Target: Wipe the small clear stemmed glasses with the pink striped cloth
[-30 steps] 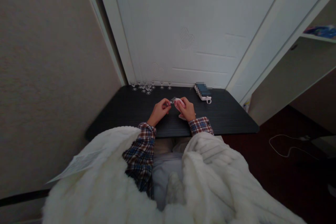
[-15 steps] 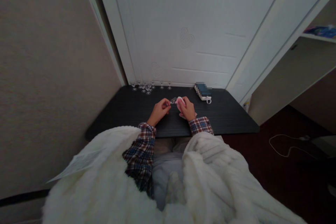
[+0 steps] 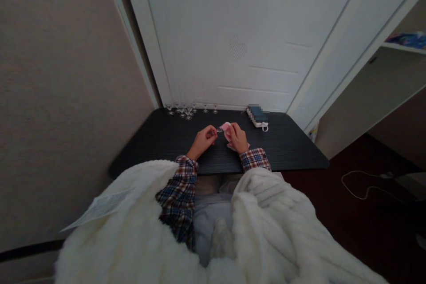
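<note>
Over the near middle of the dark table, my left hand (image 3: 203, 140) pinches a tiny clear stemmed glass (image 3: 219, 130) by one end. The glass lies on its side between my two hands. My right hand (image 3: 238, 138) is closed on a pink cloth (image 3: 227, 132), whose upper edge touches the far end of the glass and partly covers it. A lower corner of the cloth hangs beneath my right hand. Fingertip detail of both hands is small and dim.
Several small stemmed glasses (image 3: 188, 112) stand at the table's back left, against a white panel (image 3: 226, 17). A dark, partly blurred box-like thing (image 3: 258, 115) with a white loop lies at the back right. The black table (image 3: 282, 151) has rounded front corners.
The pink cloth has shifted slightly left over the glass, covering more of its end. Both hands stay in nearly the same place.
</note>
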Demonstrator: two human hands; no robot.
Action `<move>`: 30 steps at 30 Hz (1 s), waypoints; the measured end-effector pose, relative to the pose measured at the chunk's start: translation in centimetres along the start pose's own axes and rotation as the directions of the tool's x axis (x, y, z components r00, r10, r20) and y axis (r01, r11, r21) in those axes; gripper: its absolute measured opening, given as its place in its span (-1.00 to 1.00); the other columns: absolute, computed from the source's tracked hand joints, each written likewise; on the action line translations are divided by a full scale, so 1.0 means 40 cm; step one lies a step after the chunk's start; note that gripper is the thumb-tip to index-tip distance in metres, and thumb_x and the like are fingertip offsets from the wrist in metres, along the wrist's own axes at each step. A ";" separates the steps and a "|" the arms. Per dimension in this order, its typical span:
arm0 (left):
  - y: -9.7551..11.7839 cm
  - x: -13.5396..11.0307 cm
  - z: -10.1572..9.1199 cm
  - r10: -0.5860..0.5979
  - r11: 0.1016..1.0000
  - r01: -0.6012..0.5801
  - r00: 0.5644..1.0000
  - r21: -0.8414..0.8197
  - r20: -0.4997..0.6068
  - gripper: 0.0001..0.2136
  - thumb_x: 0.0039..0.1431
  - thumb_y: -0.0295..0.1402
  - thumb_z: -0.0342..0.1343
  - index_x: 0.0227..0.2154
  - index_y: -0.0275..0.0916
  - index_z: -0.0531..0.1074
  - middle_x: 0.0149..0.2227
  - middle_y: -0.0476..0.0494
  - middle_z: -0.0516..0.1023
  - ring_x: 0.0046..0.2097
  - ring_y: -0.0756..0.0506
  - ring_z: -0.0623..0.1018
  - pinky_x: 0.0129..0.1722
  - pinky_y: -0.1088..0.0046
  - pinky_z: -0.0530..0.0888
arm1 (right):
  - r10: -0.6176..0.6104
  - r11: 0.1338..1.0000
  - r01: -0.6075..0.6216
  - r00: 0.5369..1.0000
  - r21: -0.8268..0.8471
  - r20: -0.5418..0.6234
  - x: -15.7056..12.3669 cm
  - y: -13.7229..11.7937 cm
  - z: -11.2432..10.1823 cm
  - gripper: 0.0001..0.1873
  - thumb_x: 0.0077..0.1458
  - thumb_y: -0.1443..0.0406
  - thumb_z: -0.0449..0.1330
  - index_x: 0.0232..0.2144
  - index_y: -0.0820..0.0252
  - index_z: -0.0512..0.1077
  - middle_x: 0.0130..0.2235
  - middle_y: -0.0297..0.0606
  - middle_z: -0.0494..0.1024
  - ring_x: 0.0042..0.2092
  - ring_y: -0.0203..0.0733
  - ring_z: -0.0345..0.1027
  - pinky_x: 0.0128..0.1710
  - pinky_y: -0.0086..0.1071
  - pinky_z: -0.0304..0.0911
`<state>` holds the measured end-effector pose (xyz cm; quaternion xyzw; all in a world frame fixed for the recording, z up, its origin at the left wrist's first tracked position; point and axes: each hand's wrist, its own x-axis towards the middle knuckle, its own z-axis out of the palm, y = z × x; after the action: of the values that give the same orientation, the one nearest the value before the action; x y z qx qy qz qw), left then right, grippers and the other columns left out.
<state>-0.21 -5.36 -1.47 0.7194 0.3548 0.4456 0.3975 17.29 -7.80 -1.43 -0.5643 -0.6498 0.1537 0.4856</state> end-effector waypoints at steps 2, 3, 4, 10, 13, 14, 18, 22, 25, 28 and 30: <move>0.001 0.000 0.000 -0.002 1.000 0.002 1.000 -0.002 0.000 -0.89 0.01 -0.36 0.11 -0.41 -0.23 0.30 -0.42 0.05 0.36 -0.54 0.09 0.41 -0.53 0.57 0.33 | -0.022 1.000 0.022 1.000 -0.001 -0.001 -0.001 -0.002 -0.002 -0.62 0.24 0.09 -0.16 -0.24 0.12 0.37 -0.41 -0.34 0.45 -0.38 -0.27 0.30 -0.34 -0.45 0.14; 0.002 0.000 0.001 -0.003 1.000 0.003 1.000 -0.003 0.000 -0.89 0.01 -0.35 0.11 -0.41 -0.23 0.30 -0.43 0.05 0.37 -0.54 0.09 0.40 -0.53 0.57 0.33 | -0.030 1.000 0.030 1.000 -0.003 -0.002 -0.001 -0.003 -0.003 -0.62 0.24 0.09 -0.16 -0.25 0.13 0.37 -0.41 -0.34 0.45 -0.38 -0.27 0.30 -0.34 -0.45 0.14; 0.002 0.000 0.001 -0.005 1.000 0.005 1.000 -0.004 -0.001 -0.89 0.01 -0.35 0.11 -0.41 -0.23 0.31 -0.43 0.05 0.37 -0.54 0.09 0.40 -0.52 0.57 0.33 | -0.035 0.999 0.035 0.999 -0.005 -0.001 -0.001 -0.004 -0.004 -0.62 0.24 0.08 -0.16 -0.26 0.13 0.37 -0.41 -0.34 0.44 -0.38 -0.27 0.29 -0.33 -0.45 0.15; -0.001 0.001 0.004 -0.018 0.999 0.017 0.999 -0.029 -0.038 -0.85 0.08 -0.28 0.08 -0.32 -0.22 0.29 -0.45 0.05 0.40 -0.56 0.09 0.39 -0.57 0.59 0.31 | -0.061 0.998 0.061 0.998 -0.010 0.009 -0.002 -0.012 -0.008 -0.57 0.25 0.10 -0.23 -0.31 0.14 0.37 -0.43 -0.32 0.41 -0.37 -0.25 0.26 -0.28 -0.43 0.15; -0.008 0.003 0.005 -0.026 0.999 0.024 0.997 -0.037 -0.068 -0.83 0.12 -0.25 0.05 -0.29 -0.21 0.27 -0.48 0.08 0.38 -0.58 0.09 0.39 -0.59 0.61 0.30 | -0.083 0.997 0.083 0.996 0.008 0.031 -0.001 -0.010 -0.007 -0.60 0.23 0.14 -0.21 -0.33 0.16 0.37 -0.43 -0.31 0.40 -0.39 -0.25 0.25 -0.29 -0.42 0.14; -0.010 0.003 0.005 -0.028 0.999 0.025 0.997 -0.037 -0.075 -0.82 0.12 -0.24 0.06 -0.28 -0.21 0.27 -0.50 0.09 0.37 -0.58 0.09 0.38 -0.59 0.61 0.29 | -0.091 0.996 0.090 0.995 0.023 0.036 0.000 -0.009 -0.007 -0.62 0.22 0.17 -0.20 -0.32 0.16 0.37 -0.42 -0.31 0.40 -0.38 -0.24 0.25 -0.29 -0.42 0.13; -0.014 0.005 0.004 -0.026 0.999 0.024 0.996 -0.029 -0.081 -0.79 0.11 -0.22 0.09 -0.27 -0.21 0.29 -0.51 0.09 0.37 -0.58 0.09 0.38 -0.57 0.60 0.30 | -0.141 0.987 0.134 0.988 0.093 0.065 0.000 -0.006 -0.011 -0.66 0.07 0.32 -0.17 -0.29 0.18 0.39 -0.37 -0.31 0.43 -0.33 -0.24 0.28 -0.27 -0.42 0.14; -0.008 0.004 0.003 -0.027 0.999 0.026 0.997 -0.020 -0.079 -0.76 0.07 -0.19 0.13 -0.27 -0.21 0.32 -0.54 0.10 0.37 -0.59 0.07 0.37 -0.56 0.58 0.29 | -0.144 0.984 0.133 0.985 0.116 0.092 -0.001 -0.008 -0.017 -0.62 -0.03 0.36 -0.17 -0.28 0.20 0.41 -0.35 -0.31 0.44 -0.30 -0.23 0.28 -0.24 -0.42 0.17; -0.004 0.003 0.002 -0.035 0.999 0.035 0.996 -0.005 -0.080 -0.74 0.04 -0.19 0.16 -0.27 -0.21 0.33 -0.54 0.10 0.37 -0.59 0.07 0.38 -0.54 0.57 0.28 | -0.127 0.985 0.112 0.986 0.131 0.110 0.000 -0.008 -0.018 -0.60 -0.04 0.36 -0.17 -0.26 0.20 0.42 -0.35 -0.31 0.46 -0.31 -0.23 0.29 -0.25 -0.42 0.20; -0.005 0.004 0.000 -0.050 0.999 0.051 0.994 0.006 -0.096 -0.74 0.02 -0.19 0.16 -0.27 -0.20 0.33 -0.53 0.10 0.38 -0.59 0.06 0.38 -0.54 0.56 0.27 | -0.138 0.985 0.124 0.984 0.116 0.116 0.002 -0.007 -0.013 -0.60 -0.02 0.36 -0.15 -0.24 0.20 0.44 -0.35 -0.30 0.47 -0.32 -0.23 0.30 -0.25 -0.41 0.21; -0.009 0.004 -0.002 -0.058 0.998 0.060 0.992 0.007 -0.112 -0.74 0.02 -0.20 0.16 -0.27 -0.20 0.33 -0.52 0.09 0.39 -0.58 0.06 0.39 -0.54 0.56 0.28 | -0.149 0.986 0.140 0.982 0.086 0.116 0.004 -0.008 -0.010 -0.62 0.02 0.35 -0.12 -0.22 0.20 0.45 -0.34 -0.29 0.49 -0.32 -0.22 0.32 -0.24 -0.40 0.21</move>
<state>-0.26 -5.03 -1.70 0.6845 0.3999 0.4715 0.3862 17.43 -7.90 -0.94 -0.4857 -0.7111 0.1775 0.4763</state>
